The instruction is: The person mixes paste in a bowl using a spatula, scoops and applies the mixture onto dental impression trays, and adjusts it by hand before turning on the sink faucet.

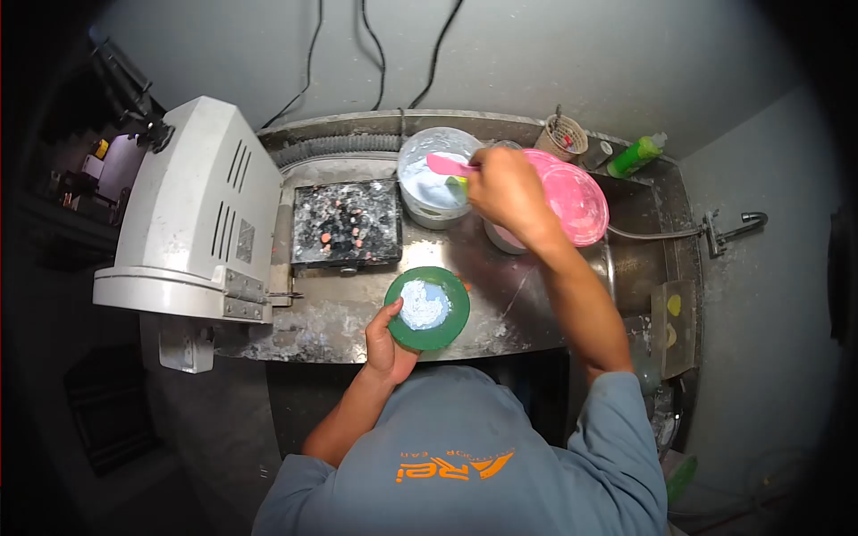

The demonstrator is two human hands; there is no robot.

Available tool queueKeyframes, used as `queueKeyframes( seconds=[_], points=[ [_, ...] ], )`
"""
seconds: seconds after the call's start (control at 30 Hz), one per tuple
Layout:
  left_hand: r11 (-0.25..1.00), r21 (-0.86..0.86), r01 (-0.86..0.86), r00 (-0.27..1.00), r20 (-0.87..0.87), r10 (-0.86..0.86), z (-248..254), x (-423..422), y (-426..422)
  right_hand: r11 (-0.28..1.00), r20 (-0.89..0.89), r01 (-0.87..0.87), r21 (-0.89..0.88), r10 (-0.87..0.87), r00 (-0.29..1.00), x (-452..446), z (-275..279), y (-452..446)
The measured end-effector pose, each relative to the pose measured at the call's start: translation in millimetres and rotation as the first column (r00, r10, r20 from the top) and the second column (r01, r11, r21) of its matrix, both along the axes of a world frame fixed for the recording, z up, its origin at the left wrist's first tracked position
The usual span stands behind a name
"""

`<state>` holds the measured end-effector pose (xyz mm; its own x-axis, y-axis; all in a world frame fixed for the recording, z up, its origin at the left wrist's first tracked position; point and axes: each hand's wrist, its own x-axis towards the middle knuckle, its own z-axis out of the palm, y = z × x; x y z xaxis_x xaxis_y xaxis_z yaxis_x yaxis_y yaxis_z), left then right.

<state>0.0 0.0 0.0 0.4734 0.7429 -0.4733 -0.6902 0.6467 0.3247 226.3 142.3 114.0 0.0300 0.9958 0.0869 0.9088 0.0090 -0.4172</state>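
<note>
My left hand (386, 344) grips the rim of a green mixing bowl (458, 314), its thumb over the edge. Pale bluish-white powder (422, 305) lies in the bowl. My right hand (508, 190) is closed around a pink spatula (445, 164), whose rounded end is over a white bucket (436, 217). More of the pale powder (427, 189) fills part of that bucket. A small yellow-green piece shows just below my right fingers; I cannot tell what it belongs to. Right of this hand is a round pink lid (576, 204), partly hidden by the hand and forearm.
A black tray (347, 223) with pink and white debris sits left of the bucket. A large white machine (192, 205) stands at the far left. Behind are a small basket (561, 136) and a green bottle (636, 156). At right is a tap (715, 228). Powder stains the metal counter (313, 335).
</note>
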Motion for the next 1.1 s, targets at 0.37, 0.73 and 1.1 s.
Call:
queueKeyframes(
  seconds=[0.37,0.73,1.1],
  points=[
    [0.996,-0.009,-0.083,0.992,0.096,0.084,-5.0,-98.4,-4.4,0.939,0.212,0.113,-0.326,-0.044,0.976,-49.6,-99.2,90.2],
    [0.997,0.072,-0.033,0.997,0.073,0.028,-3.6,-117.8,30.6,0.95,-0.236,0.251,-0.185,-0.291,0.927,-31.5,-77.5,41.9],
    [0.992,0.128,-0.022,0.981,0.196,-0.003,2.1,-93.9,51.6,0.957,-0.418,0.271,-0.106,-0.29,0.861,-22.9,-39.1,-5.0]
  ],
)
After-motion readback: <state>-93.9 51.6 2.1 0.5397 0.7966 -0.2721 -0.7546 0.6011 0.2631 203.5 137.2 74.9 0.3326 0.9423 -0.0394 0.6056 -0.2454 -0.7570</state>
